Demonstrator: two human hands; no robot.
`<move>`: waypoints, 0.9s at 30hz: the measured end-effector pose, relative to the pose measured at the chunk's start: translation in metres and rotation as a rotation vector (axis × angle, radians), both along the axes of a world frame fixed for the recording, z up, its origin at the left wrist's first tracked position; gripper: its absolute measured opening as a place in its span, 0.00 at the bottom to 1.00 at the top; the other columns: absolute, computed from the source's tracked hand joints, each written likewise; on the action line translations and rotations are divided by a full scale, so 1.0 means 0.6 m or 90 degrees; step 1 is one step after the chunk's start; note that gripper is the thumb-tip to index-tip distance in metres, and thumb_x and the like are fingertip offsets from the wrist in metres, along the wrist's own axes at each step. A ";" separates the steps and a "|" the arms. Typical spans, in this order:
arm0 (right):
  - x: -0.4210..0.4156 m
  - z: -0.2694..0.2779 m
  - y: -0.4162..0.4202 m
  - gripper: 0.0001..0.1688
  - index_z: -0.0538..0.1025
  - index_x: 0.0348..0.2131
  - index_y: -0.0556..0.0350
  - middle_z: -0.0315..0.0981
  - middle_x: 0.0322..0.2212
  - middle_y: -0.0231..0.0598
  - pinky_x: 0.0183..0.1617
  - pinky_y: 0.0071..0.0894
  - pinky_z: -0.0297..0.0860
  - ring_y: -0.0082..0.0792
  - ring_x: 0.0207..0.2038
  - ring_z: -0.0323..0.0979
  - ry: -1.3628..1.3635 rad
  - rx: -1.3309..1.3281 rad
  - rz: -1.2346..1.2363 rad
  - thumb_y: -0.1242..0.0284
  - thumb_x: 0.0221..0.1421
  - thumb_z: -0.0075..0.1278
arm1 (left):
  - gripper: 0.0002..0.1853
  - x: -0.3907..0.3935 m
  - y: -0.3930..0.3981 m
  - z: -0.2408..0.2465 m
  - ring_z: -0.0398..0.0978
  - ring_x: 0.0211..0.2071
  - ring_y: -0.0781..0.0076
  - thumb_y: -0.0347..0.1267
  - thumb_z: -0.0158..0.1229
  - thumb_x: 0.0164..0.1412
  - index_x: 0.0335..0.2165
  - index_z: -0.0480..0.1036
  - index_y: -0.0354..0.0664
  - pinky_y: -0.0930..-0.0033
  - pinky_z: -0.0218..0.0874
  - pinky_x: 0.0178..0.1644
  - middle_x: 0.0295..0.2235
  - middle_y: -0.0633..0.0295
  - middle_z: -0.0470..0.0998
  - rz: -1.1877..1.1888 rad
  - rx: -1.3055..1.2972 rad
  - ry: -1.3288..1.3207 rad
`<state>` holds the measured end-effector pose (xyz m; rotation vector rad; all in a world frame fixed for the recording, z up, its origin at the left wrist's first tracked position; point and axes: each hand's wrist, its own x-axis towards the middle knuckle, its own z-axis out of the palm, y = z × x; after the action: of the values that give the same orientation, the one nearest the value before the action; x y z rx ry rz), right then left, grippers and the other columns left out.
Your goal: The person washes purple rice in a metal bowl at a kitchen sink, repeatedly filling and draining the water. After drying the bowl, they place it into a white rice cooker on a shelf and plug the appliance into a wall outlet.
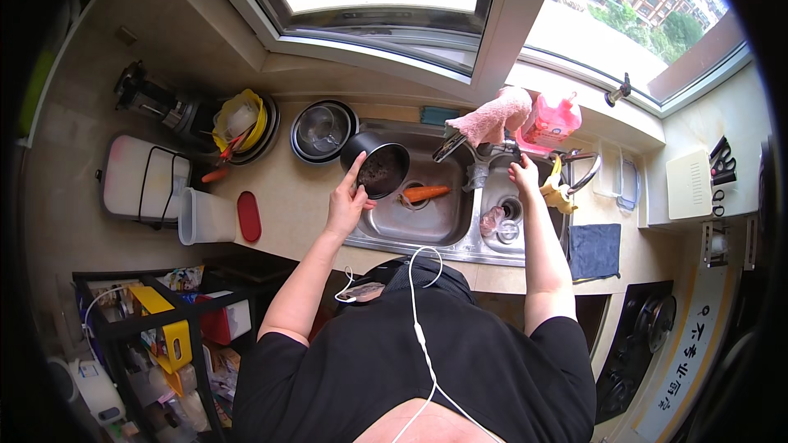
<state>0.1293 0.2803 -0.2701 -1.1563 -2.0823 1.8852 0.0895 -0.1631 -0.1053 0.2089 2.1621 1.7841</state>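
Note:
My left hand (349,203) grips the near rim of a small dark pot (385,171), tilted over the left part of the steel sink, with some dark residue showing inside. Below and right of the pot, a carrot (426,192) lies by the drain of the left basin (425,224). My right hand (523,173) reaches to the base of the faucet (450,146), its fingertips at or close to the handle; whether it grips anything is unclear. A pink cloth (495,115) hangs over the faucet. In the right basin sits a clear bag with something pinkish (492,221).
Nested bowls (323,131) stand left of the sink, and a yellow colander (246,120) beyond them. A red lid (249,216) and a plastic container (206,216) lie nearer. Right are bananas (557,194), a dark cloth (595,251) and a gas hob (634,351). An open window frame overhangs the sink.

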 end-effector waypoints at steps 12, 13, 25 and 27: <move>0.001 0.005 0.000 0.38 0.58 0.62 0.52 0.71 0.34 0.31 0.29 0.18 0.69 0.20 0.28 0.71 0.000 0.001 0.018 0.78 0.53 0.50 | 0.37 -0.001 -0.005 -0.004 0.77 0.24 0.77 0.15 0.39 0.59 0.63 0.53 0.61 0.76 0.73 0.29 0.41 0.57 0.76 -0.001 -0.038 0.038; 0.002 0.007 0.000 0.38 0.58 0.62 0.52 0.71 0.34 0.31 0.29 0.18 0.69 0.20 0.28 0.71 0.000 0.002 0.017 0.78 0.53 0.50 | 0.37 -0.001 -0.006 -0.005 0.77 0.24 0.77 0.16 0.39 0.59 0.63 0.53 0.61 0.77 0.73 0.29 0.41 0.57 0.76 -0.001 -0.044 0.041; 0.003 0.005 0.001 0.39 0.57 0.62 0.52 0.71 0.37 0.32 0.29 0.18 0.69 0.21 0.28 0.71 0.007 -0.010 0.012 0.79 0.53 0.51 | 0.37 0.001 -0.002 0.001 0.77 0.23 0.78 0.16 0.41 0.59 0.62 0.54 0.62 0.76 0.72 0.28 0.37 0.59 0.78 0.005 -0.072 0.070; 0.002 0.001 0.001 0.38 0.57 0.62 0.52 0.71 0.37 0.32 0.29 0.18 0.69 0.20 0.28 0.71 0.011 -0.002 0.005 0.79 0.53 0.51 | 0.37 0.002 0.000 0.001 0.77 0.23 0.79 0.16 0.41 0.59 0.62 0.55 0.62 0.77 0.72 0.28 0.36 0.59 0.78 0.008 -0.075 0.061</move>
<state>0.1305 0.2810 -0.2694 -1.1311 -2.0786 1.8955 0.0907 -0.1631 -0.1048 0.2584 2.3318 1.6781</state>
